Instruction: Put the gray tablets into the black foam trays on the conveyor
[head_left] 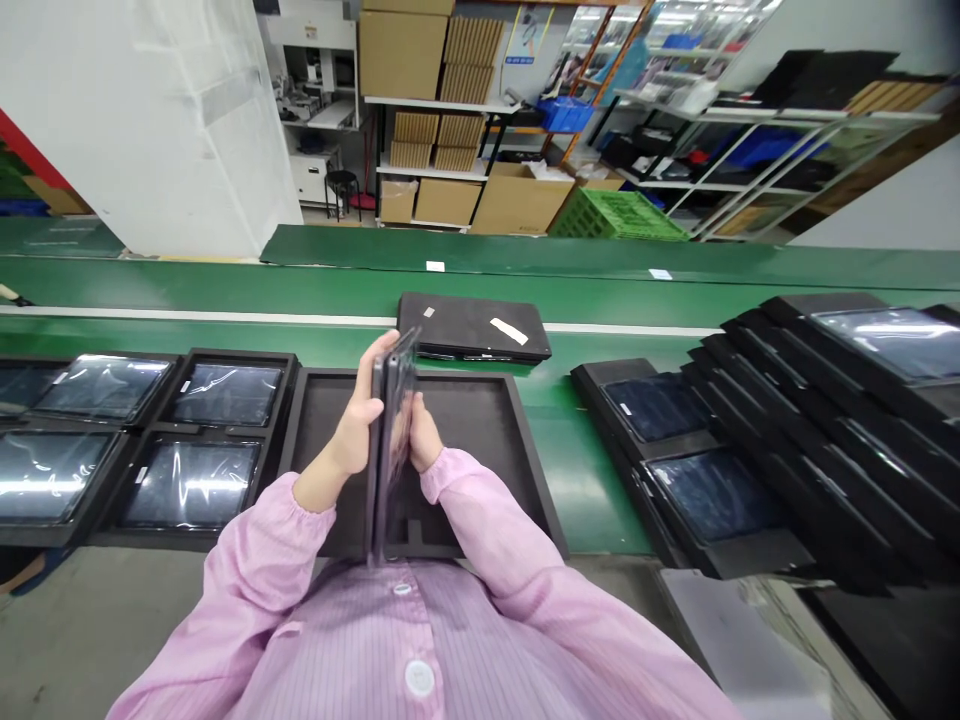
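Observation:
Two thin dark tablets (388, 450) stand on edge side by side above the tray, seen almost edge-on. My left hand (356, 425) is wrapped round their left side, with its fingers over the upper edge. From the right, my right hand (425, 435) grips the same pair, its fingers partly hidden behind the glossy face. Below both hands lies a shallow black foam tray (480, 430) with a raised rim. Whether the lower ends of the tablets touch the tray or my clothing I cannot tell.
Black trays holding film-covered tablets (225, 395) lie on the left. On the right, a leaning stack of loaded trays (817, 440) rises beside another tray (637, 450). A black foam block (472, 325) with white labels sits beyond my hands on the green conveyor bench (585, 500).

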